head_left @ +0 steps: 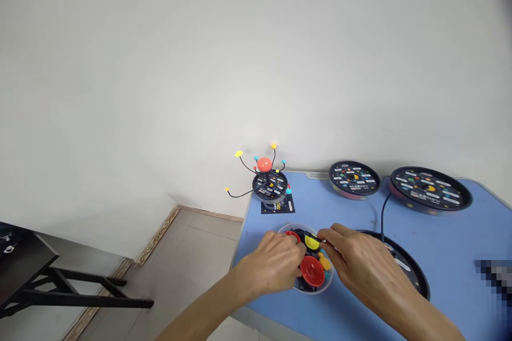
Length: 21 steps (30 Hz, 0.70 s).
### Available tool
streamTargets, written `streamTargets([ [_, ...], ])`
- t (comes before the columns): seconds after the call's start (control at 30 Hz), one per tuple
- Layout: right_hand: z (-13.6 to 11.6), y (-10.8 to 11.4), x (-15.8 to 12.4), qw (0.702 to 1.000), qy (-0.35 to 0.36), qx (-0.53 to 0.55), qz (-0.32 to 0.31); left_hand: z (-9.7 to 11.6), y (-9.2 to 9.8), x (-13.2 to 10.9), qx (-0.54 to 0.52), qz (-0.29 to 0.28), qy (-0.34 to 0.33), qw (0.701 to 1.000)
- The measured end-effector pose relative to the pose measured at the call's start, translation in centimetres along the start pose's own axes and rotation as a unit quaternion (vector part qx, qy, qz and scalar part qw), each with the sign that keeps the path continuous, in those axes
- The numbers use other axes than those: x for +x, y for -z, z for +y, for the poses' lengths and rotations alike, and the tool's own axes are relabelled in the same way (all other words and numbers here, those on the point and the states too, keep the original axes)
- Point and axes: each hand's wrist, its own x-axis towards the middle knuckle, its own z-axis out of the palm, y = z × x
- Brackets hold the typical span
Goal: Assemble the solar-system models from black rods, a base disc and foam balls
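Note:
My left hand (272, 264) and my right hand (360, 258) both reach over a round clear plastic dish (304, 289) of loose model parts. A red dome (312, 271) and a yellow dome (312, 242) lie in the dish among small coloured pieces. My left fingertips are at a red piece (292, 235) by the dish's far rim, though the grip is hidden. My right finger and thumb pinch a thin black rod (319, 236) just above the yellow dome. The dish's near contents are partly hidden by my hands.
A built planet model (264, 176) on a black disc base stands at the blue table's (440, 298) far corner. Several black printed discs (354, 178) lie to the right, and a black cable (384, 213) crosses there. A black folding table (24, 272) stands at far left.

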Motion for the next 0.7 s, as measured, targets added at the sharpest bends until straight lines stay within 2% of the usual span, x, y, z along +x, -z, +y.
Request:
streamTargets([
  [0.07, 0.1, 0.2, -0.1, 1.0, -0.004, 0.002, 0.011, 0.0, 0.0, -0.1, -0.023, 0.013, -0.027, 0.999],
  [0.13, 0.2, 0.3, -0.2, 1.0, -0.009, 0.008, 0.018, -0.2, 0.0, -0.3, -0.039, -0.001, -0.045, 0.998],
  [0.23, 0.4, 0.4, -0.4, 0.999, -0.015, 0.019, 0.031, -0.4, 0.0, -0.5, -0.041, -0.024, -0.03, 0.998],
  [0.4, 0.5, 0.5, -0.6, 0.997, -0.011, 0.037, 0.062, -0.2, 0.2, -0.2, -0.054, 0.042, -0.02, 0.997],
  [0.5, 0.3, 0.7, -0.7, 0.996, -0.006, 0.046, 0.074, 0.0, -0.4, 0.5, -0.038, 0.056, -0.025, 0.997],
  [0.63, 0.0, 1.4, -0.9, 0.997, -0.024, 0.041, 0.054, 0.0, -1.7, 1.6, 0.006, 0.078, -0.028, 0.997],
  [0.7, -0.1, 1.6, -1.0, 0.998, -0.034, 0.041, 0.041, 0.1, -2.1, 2.0, 0.013, 0.071, -0.04, 0.997],
])
